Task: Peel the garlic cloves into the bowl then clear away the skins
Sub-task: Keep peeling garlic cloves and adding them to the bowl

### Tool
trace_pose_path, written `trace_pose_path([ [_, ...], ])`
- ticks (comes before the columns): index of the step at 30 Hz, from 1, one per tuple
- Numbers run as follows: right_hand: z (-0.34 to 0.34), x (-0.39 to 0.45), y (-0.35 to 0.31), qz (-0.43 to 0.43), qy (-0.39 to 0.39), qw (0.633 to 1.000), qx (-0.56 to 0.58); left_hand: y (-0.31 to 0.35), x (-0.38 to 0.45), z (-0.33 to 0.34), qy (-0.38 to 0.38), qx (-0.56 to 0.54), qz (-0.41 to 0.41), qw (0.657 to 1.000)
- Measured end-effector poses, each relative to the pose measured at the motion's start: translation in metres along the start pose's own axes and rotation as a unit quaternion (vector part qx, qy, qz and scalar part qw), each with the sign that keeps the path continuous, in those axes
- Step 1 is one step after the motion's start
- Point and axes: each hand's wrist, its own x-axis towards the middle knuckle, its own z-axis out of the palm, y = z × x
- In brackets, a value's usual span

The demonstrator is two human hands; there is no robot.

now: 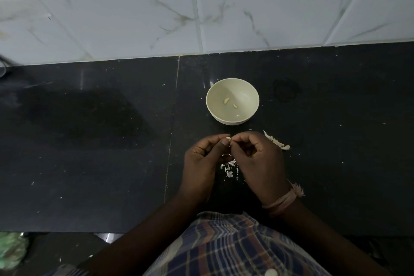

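A small garlic clove (228, 138) is pinched between the fingertips of my left hand (202, 159) and my right hand (259, 161), a little above the black counter. Both hands have curled fingers and meet at the clove. Just beyond them stands a pale round bowl (211, 105) holding two peeled cloves (226, 101). Loose garlic skins (229, 169) lie on the counter under and between my hands. A larger piece of skin (277, 142) lies to the right of my right hand.
The black stone counter (100, 141) runs left and right, with a seam near the middle. A white marbled tile wall (201, 6) rises behind it. A green bag (11, 251) shows at the lower left, below the counter edge.
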Motion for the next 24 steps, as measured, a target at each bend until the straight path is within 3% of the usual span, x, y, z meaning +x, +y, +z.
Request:
trace_pose_path([
  [7,-0.0008,0.0006,-0.0024,-0.037,-0.003,0.999,-0.026,0.0026,-0.0013,0.0014,0.003,-0.004,0.021,1.000],
  [17,-0.0011,0.0016,-0.0058,-0.083,0.002,0.992,-0.090,0.0021,-0.0017,-0.0033,-0.011,0.076,0.066,0.995],
  [24,-0.0003,0.0016,-0.0021,-0.052,-0.019,0.994,-0.093,0.0019,-0.0046,-0.0030,-0.022,0.066,0.041,0.997],
])
